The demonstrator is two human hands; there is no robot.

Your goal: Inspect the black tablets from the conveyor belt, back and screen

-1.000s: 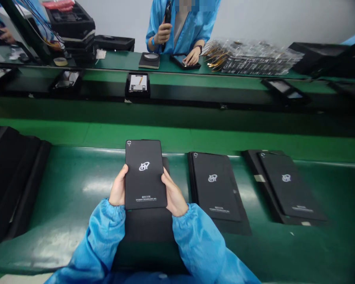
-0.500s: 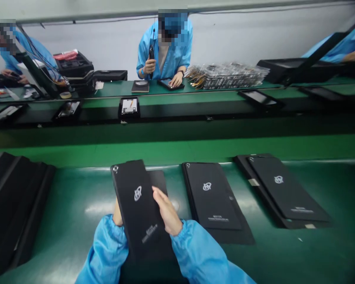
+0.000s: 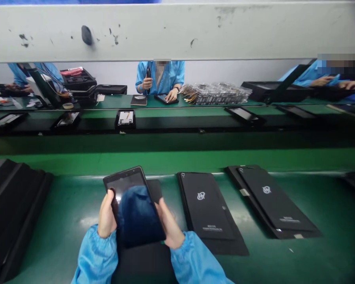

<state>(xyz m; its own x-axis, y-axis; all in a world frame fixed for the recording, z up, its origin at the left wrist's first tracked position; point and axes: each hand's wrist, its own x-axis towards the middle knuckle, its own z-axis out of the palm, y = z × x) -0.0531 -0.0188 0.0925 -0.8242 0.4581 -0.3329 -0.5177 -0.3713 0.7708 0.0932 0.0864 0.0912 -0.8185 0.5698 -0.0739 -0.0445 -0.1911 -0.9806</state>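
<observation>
A black tablet [image 3: 137,213] is held tilted with its glossy, reflecting screen toward me. My left hand [image 3: 107,215] grips its left edge, thumb on the front rim. On the opposite edge, my right hand [image 3: 169,223] closes round the side; its far fingers are hidden behind the tablet. Beneath it lies a dark mat [image 3: 144,264] on the green bench. To the right, a second tablet [image 3: 208,209] rests back up on its own dark mat, showing a white logo. Farther right, a third tablet [image 3: 272,197] lies back up on a thicker dark pad.
Stacked black trays [image 3: 14,213] stand at the left. Beyond the bench runs a dark conveyor [image 3: 171,120] carrying several open devices. Across it, a person in a blue coat [image 3: 177,73] works beside a pile of clear-wrapped parts [image 3: 219,94]. A white beam [image 3: 177,33] crosses above.
The held tablet has turned over, from its logo back to its screen side. Both hands now grip its opposite edges. The view has tilted upward slightly less, bringing the white beam lower.
</observation>
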